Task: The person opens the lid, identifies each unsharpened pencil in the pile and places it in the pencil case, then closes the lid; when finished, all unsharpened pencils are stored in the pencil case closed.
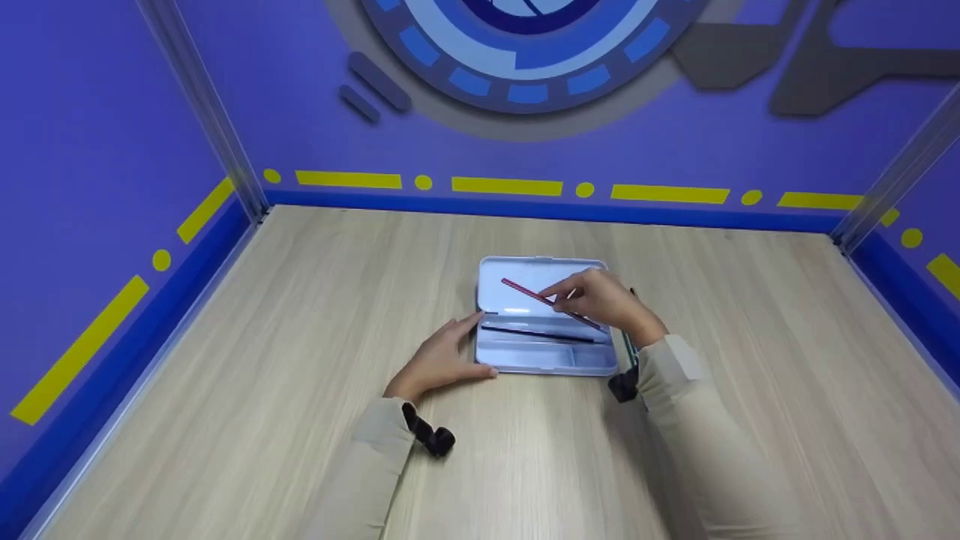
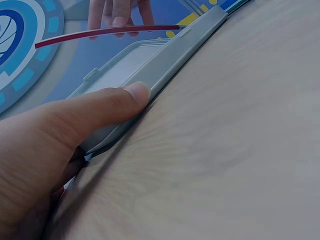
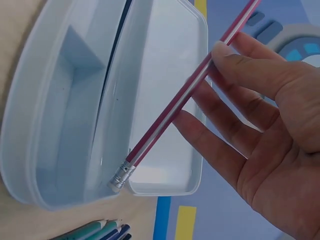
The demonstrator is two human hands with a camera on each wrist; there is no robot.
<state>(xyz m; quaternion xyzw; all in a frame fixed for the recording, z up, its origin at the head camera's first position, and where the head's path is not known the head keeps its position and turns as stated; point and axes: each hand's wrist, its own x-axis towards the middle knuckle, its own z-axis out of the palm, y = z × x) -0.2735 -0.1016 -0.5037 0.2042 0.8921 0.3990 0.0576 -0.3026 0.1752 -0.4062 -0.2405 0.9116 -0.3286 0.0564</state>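
Note:
A pale pencil case (image 1: 525, 360) lies with its lid (image 1: 499, 270) folded back, away from the person. At its left end, the left hand (image 1: 442, 356) holds the near corner, thumb along the front wall and fingers toward the hinge; the other fingers are mostly hidden in the left wrist view. Over the case, the right hand (image 1: 600, 300) pinches a red pencil (image 3: 172, 110) with a silver stripe between thumb and fingers. The pencil slants, its metal-banded eraser end low, near the case's right end. A long, thin dark stick (image 1: 536, 334) lies inside the case.
Several green and dark blue pencils (image 3: 95, 230) lie right of the case, partly behind the right wrist in the head view. The wooden table (image 1: 337, 300) meets blue printed walls (image 1: 525, 150) at the back and sides. Each wrist wears a black camera strap.

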